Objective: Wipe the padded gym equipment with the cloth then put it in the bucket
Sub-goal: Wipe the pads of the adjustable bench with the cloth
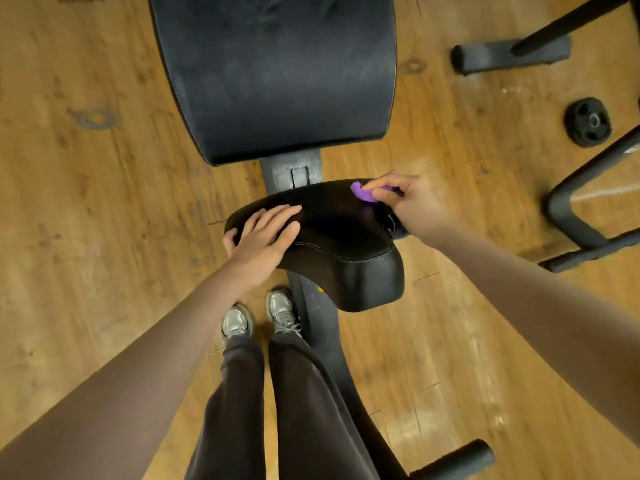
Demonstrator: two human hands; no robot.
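A black padded seat (343, 233) sits in the middle of the view, with a larger black padded backrest (273, 71) beyond it. My left hand (263, 237) lies flat on the seat's left end, fingers straight, little finger over the edge. My right hand (405, 202) grips a small bunched purple cloth (363, 192) against the seat's far right edge; most of the cloth is hidden under the fingers. No bucket is in view.
The bench frame (325, 344) runs down between my legs to a foot bar (453, 460). My shoes (259, 317) stand left of it on the wooden floor. A weight plate (587, 121) and black machine frames (581, 209) lie at the right.
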